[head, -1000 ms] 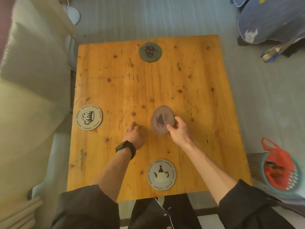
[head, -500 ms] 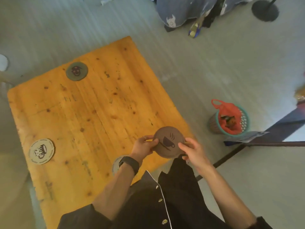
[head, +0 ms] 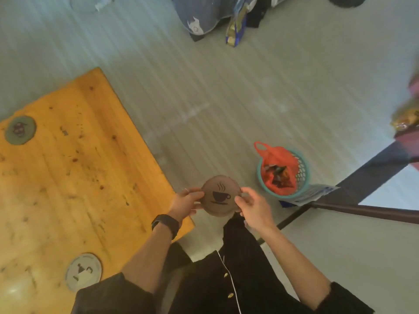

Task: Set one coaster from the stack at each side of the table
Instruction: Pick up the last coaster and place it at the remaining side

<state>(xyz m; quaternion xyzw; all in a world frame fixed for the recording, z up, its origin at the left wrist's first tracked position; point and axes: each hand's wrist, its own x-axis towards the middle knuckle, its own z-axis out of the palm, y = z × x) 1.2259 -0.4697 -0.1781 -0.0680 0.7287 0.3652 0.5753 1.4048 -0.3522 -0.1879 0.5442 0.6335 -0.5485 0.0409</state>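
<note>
Now both hands, left hand and right hand, pinch brown coaster (steaming-cup print, no legible writing).

Soft, even daylight; motion blur smears the frame edges, with wide-angle bending throughout.

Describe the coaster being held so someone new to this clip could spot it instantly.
Start at the wooden table and go to its near right corner, where both hands meet. Between the left hand and right hand is the brown coaster, the only one off the table, printed with a steaming cup.
</note>
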